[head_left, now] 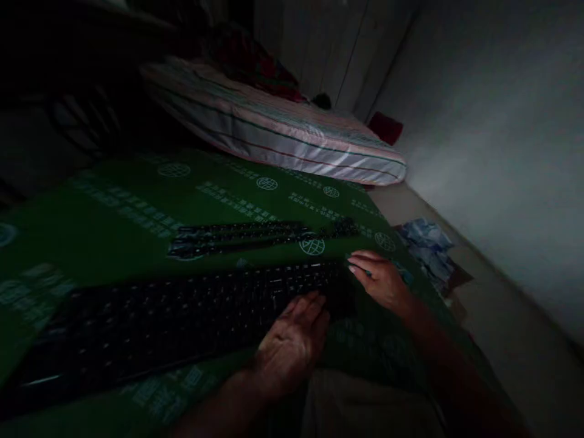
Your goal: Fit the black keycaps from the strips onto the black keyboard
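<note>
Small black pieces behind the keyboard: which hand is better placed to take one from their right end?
Probably the right hand: its fingers are nearer that end of the small black pieces; the left hand is at the keyboard, farther away. Whether the right holds something is unclear.

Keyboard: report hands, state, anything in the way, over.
Left hand at right part of keyboard, partly hiding it. Right hand by far right corner, grip unclear. Small black pieces lie beyond.

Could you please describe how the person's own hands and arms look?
The left grip and right grip are bare, ungloved human hands with tapering fingers. The bare left forearm and bare right forearm show no sleeves. No watch, bracelet or marking is visible, though dimness could hide small details.
</note>
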The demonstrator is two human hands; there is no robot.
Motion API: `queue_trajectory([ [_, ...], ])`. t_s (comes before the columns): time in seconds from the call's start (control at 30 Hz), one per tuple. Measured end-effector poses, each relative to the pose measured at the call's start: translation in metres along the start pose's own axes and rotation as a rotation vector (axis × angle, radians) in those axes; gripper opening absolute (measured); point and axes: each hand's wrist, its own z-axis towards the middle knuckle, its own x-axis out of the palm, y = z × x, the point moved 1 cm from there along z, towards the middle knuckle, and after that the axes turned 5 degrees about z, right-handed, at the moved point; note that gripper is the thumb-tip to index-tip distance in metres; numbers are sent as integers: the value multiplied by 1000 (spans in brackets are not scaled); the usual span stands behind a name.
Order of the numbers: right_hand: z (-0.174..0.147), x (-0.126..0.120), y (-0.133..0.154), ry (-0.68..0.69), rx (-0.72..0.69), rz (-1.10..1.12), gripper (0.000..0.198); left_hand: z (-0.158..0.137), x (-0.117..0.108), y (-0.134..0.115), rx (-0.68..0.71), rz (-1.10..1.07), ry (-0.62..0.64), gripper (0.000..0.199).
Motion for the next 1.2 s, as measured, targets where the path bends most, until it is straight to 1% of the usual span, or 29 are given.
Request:
queue_trajectory([
  [0.17,18,-3,-16,-19,55,-26,23,-3,3,0,43,38,-47,29],
  [0.37,50,-2,-43,88,156,-191,23,-4,6,3,53,34,-58,29],
  [0.47,66,1,-59,109,193,-231,26,-5,9,4,75,55,-77,29],
  [0.77,105,25,-106,170,299,-319,32,-7,21,8,97,109,-153,29],
  [0.87,115,34,-115,205,311,-336,32,-8,19,8,100,115,-155,28],
  [0.97,122,40,-122,238,315,-346,32,-8,19,7,93,100,-184,27],
  [1.03,124,44,-127,255,320,-351,33,-9,20,6,77,89,-226,26],
  [1.2,128,50,-136,289,336,-362,32,-8,21,6,84,93,-237,26],
])
